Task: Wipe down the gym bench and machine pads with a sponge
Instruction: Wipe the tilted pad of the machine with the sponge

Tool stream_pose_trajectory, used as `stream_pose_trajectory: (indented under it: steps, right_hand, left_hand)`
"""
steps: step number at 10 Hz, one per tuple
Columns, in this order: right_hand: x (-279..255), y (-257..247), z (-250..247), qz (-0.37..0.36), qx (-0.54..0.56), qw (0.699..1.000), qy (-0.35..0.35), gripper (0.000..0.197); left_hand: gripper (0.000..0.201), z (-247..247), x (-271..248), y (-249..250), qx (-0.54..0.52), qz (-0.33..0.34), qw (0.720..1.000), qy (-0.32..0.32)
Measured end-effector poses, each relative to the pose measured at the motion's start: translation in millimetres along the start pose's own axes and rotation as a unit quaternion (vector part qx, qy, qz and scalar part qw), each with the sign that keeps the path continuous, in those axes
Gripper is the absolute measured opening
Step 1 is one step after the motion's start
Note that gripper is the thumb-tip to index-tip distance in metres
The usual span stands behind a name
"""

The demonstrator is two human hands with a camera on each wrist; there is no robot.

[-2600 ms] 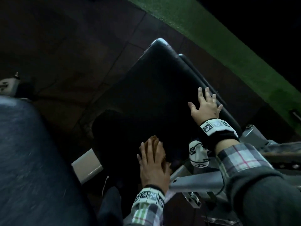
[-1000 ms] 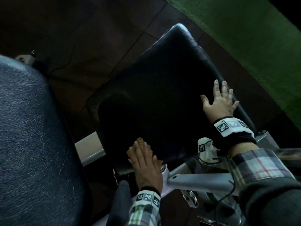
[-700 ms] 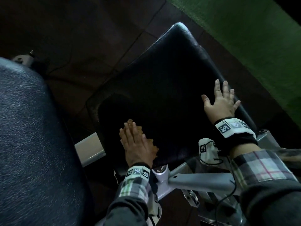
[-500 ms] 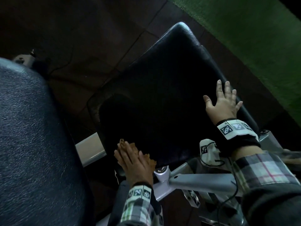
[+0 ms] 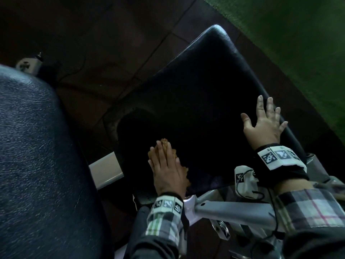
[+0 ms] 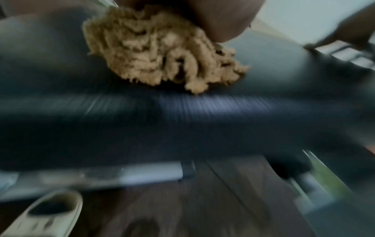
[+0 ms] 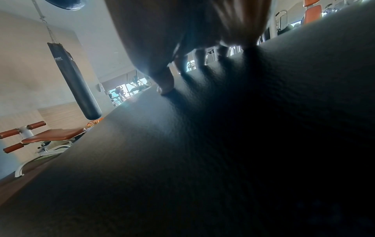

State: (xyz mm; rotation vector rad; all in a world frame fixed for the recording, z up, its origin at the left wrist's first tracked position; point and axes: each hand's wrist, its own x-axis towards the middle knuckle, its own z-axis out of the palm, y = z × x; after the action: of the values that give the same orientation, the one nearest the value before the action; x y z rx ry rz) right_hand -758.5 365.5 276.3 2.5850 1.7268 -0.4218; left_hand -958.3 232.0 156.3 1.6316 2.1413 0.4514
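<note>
Fingers, left: straight and close together on the left hand (image 5: 166, 170), laid flat over the sponge (image 5: 165, 144) and pressing it down onto the pad rather than curling round it; the flat palm likely spreads the pressure for a wider swipe.
Fingers, right: spread wide and straight on the right hand (image 5: 265, 124), holding nothing; the thumb tip (image 7: 165, 89) and fingertips bear on the upholstery, seemingly to brace the body and steady the pad against the wiping push.
Sponge: tan and ragged, trapped between the left palm and the near left part of the black bench pad (image 5: 196, 90); its shaggy edge pokes out beyond the fingertips and, in the left wrist view (image 6: 162, 48), lies on the dark vinyl.
Motion cue: the left wrist view is streaked with blur, which suggests a stroke under way; its direction cannot be told.
Pad: black, grained, tilted away from the camera, its far rounded corner catching light; the white frame tube (image 5: 233, 208) runs beneath the near edge.
Second pad: a greyish textured cushion (image 5: 37, 165) fills the left of the head view, apart from both hands.
Surroundings: dark floor tiles (image 5: 112, 43) and green turf (image 5: 298, 43) beyond; a punching bag (image 7: 75, 80) hangs in the background.
Progress, as a judgement: the wiping appears confined to the near corner, so much of this pad probably remains.
</note>
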Motion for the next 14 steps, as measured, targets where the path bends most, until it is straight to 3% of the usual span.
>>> stream_pose_trajectory:
  steps: [2, 4, 5, 7, 8, 9, 10, 11, 12, 13, 14]
  right_hand:
    - [0, 0, 0, -0.002, 0.003, 1.0, 0.007, 0.066]
    - [-1, 0, -1, -0.006, 0.017, 1.0, 0.007, 0.066]
    - [-1, -1, -1, -0.007, 0.018, 1.0, 0.008, 0.066]
    - [-1, 0, 0, -0.006, 0.019, 1.0, 0.007, 0.066]
    - [0, 0, 1, -0.004, 0.018, 1.0, 0.009, 0.066]
    - [0, 0, 1, -0.003, 0.018, 1.0, 0.011, 0.066]
    - [-1, 1, 1, -0.003, 0.021, 1.0, 0.012, 0.065]
    - [-1, 0, 1, -0.004, 0.02, 1.0, 0.015, 0.065]
    - [0, 0, 2, -0.004, 0.013, 1.0, 0.018, 0.065]
    - [1, 2, 3, -0.005, 0.01, 1.0, 0.021, 0.066]
    - [1, 2, 4, -0.006, 0.012, 1.0, 0.027, 0.066]
  left_hand:
    - [0.064, -31, 62, -25, -0.128, -0.106, 0.986, 0.022]
    - [0.061, -15, 8, -47, -0.119, -0.148, 0.978, 0.083]
    - [0.057, -6, -15, -39, -0.086, -0.121, 0.987, 0.059]
    - [0.06, -13, 34, -6, -0.057, -0.064, 0.996, 0.029]
    - [0.067, -25, 71, -7, -0.089, -0.072, 0.993, 0.022]
    - [0.063, -32, 87, -27, -0.135, -0.111, 0.983, 0.057]
    - [0.062, -31, 73, -40, -0.139, -0.14, 0.978, 0.07]
    - [0.061, -22, 48, -35, -0.1, -0.126, 0.984, 0.082]
    - [0.059, -14, 33, -19, -0.071, -0.1, 0.991, 0.05]
    - [0.058, -12, 41, -3, -0.026, -0.041, 0.999, 0.02]
    - [0.061, -21, 68, -2, -0.033, -0.036, 0.999, 0.02]
